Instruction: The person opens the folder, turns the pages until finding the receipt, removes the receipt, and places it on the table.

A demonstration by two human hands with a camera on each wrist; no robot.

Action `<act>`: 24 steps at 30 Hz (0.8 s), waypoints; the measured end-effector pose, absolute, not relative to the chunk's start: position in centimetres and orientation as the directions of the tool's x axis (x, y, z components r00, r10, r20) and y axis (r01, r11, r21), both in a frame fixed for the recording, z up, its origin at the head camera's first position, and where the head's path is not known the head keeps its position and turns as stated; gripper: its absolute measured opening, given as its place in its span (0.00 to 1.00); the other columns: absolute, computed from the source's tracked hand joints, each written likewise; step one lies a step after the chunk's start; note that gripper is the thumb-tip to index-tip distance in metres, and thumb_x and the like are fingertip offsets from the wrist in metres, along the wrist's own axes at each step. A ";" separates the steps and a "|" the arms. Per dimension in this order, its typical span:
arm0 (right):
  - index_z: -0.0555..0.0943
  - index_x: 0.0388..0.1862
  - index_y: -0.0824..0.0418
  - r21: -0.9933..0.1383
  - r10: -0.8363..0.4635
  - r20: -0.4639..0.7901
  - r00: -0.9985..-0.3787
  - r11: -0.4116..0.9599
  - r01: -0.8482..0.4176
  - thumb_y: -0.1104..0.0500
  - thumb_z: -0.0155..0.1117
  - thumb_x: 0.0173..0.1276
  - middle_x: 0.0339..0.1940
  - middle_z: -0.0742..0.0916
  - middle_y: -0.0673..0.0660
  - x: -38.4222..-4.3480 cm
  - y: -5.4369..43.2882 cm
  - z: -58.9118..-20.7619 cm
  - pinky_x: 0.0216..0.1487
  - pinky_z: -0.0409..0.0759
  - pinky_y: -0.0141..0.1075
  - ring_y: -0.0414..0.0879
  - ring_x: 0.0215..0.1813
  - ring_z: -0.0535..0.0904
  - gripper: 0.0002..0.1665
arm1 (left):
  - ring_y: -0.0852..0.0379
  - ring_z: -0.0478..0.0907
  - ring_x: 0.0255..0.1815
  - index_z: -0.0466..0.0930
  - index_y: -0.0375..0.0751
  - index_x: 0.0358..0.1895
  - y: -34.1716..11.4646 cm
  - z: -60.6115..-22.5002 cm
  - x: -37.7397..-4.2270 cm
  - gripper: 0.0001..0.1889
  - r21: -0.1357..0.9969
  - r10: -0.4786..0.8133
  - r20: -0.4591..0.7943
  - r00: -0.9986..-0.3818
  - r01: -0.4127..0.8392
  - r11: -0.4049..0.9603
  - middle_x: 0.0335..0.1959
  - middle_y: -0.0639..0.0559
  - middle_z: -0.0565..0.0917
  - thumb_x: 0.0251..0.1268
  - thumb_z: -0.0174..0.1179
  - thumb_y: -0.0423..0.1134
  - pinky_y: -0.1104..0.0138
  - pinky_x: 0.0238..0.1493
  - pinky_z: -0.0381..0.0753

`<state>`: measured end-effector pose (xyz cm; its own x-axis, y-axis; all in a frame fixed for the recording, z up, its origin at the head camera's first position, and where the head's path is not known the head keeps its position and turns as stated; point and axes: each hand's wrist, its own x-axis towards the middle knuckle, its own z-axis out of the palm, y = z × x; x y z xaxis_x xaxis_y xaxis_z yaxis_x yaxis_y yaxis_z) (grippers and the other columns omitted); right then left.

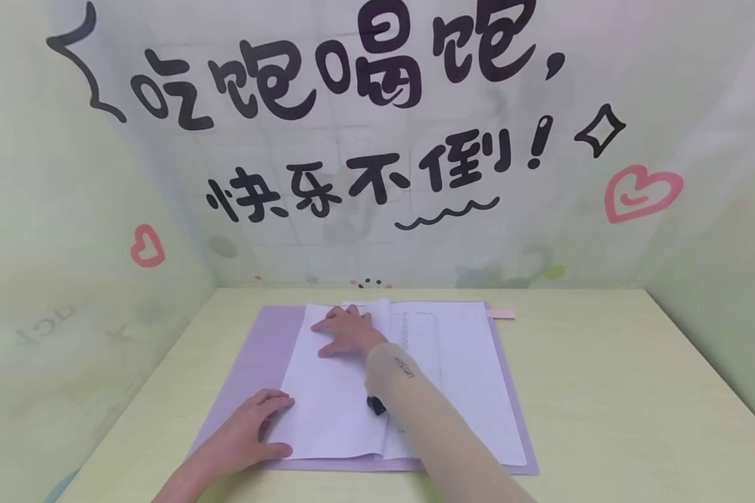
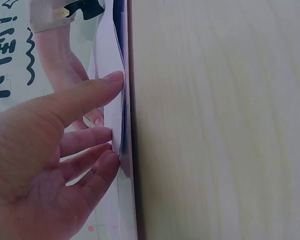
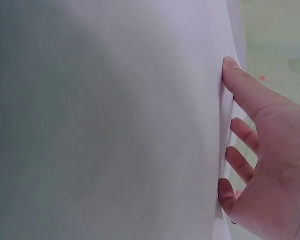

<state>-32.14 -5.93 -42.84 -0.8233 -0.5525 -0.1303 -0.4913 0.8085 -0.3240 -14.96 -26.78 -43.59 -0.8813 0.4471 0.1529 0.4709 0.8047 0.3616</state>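
Note:
An open purple folder [image 1: 270, 342] lies on the table with white sheets in it. The left white page [image 1: 333, 405] is blank on top; the right page [image 1: 468, 377] bears faint print in a column. My right hand [image 1: 349, 332] rests on the upper part of the left page, fingers spread, its forearm crossing the right page. At the lower left edge of that page, my left hand [image 1: 245, 426] touches the paper with thumb and fingers apart. From the left wrist, the left fingertips [image 2: 117, 77] meet the paper's surface. In the right wrist view the right hand [image 3: 277, 155] presses on white paper.
The folder lies on a pale wood-grain table [image 1: 610, 391]. A pink tab [image 1: 502, 314] sticks out at its upper right. A small black device [image 1: 375, 405] sits by the right sleeve [image 1: 440, 433]. Behind stands a printed wall [image 1: 314, 251] with black lettering and pink hearts.

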 end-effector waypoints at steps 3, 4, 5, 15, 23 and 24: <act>0.70 0.71 0.33 -0.324 -0.549 -0.131 -0.825 0.810 -0.488 0.37 0.66 0.64 0.73 0.70 0.48 -32.0 -6.1 -42.8 0.64 0.66 0.49 0.51 0.69 0.63 0.35 | 0.57 0.78 0.46 0.79 0.35 0.57 -26.9 -43.5 -14.9 0.35 0.366 0.448 0.164 -0.879 0.476 0.800 0.54 0.46 0.79 0.43 0.78 0.49 0.63 0.50 0.82; 0.70 0.71 0.33 -0.323 -0.548 -0.133 -0.826 0.812 -0.487 0.37 0.66 0.64 0.73 0.70 0.48 -31.9 -6.2 -42.7 0.64 0.66 0.49 0.50 0.69 0.63 0.35 | 0.58 0.78 0.45 0.79 0.35 0.56 -26.9 -43.5 -14.8 0.35 0.368 0.447 0.165 -0.879 0.476 0.799 0.54 0.46 0.80 0.42 0.78 0.48 0.63 0.49 0.82; 0.70 0.71 0.33 -0.323 -0.547 -0.135 -0.826 0.813 -0.485 0.37 0.66 0.64 0.73 0.70 0.48 -31.9 -6.2 -42.7 0.64 0.66 0.49 0.50 0.69 0.64 0.35 | 0.58 0.78 0.45 0.79 0.35 0.56 -26.9 -43.5 -14.8 0.35 0.371 0.446 0.165 -0.880 0.474 0.798 0.54 0.46 0.80 0.42 0.78 0.48 0.64 0.49 0.82; 0.73 0.68 0.36 -0.336 -0.556 -0.094 -0.826 0.799 -0.500 0.39 0.66 0.64 0.71 0.73 0.48 -32.0 -6.0 -42.9 0.66 0.66 0.50 0.50 0.70 0.65 0.33 | 0.54 0.79 0.47 0.80 0.37 0.56 -26.6 -43.2 -14.7 0.36 0.372 0.411 0.142 -0.901 0.433 0.821 0.55 0.47 0.80 0.40 0.78 0.49 0.58 0.53 0.82; 0.78 0.65 0.46 -0.505 -0.636 -0.043 -0.770 0.679 -0.533 0.48 0.66 0.68 0.71 0.76 0.48 -31.6 -4.0 -41.7 0.78 0.60 0.49 0.49 0.75 0.65 0.26 | 0.52 0.79 0.48 0.80 0.37 0.56 -26.6 -43.2 -14.6 0.36 0.376 0.397 0.120 -0.910 0.411 0.830 0.56 0.46 0.80 0.40 0.78 0.48 0.57 0.54 0.81; 0.78 0.65 0.48 -0.521 -0.639 -0.021 -0.769 0.663 -0.537 0.48 0.66 0.68 0.71 0.77 0.49 -31.6 -3.6 -41.3 0.78 0.60 0.48 0.49 0.75 0.65 0.26 | 0.52 0.79 0.48 0.79 0.37 0.56 -26.6 -43.2 -14.6 0.36 0.377 0.395 0.118 -0.911 0.409 0.831 0.56 0.46 0.80 0.40 0.78 0.48 0.56 0.54 0.81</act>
<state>-31.58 -3.57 -41.33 -0.7689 -0.6390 -0.0207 -0.5370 0.6631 -0.5214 -14.60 -26.57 -43.17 -0.9113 0.3945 0.1176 0.4085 0.8314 0.3768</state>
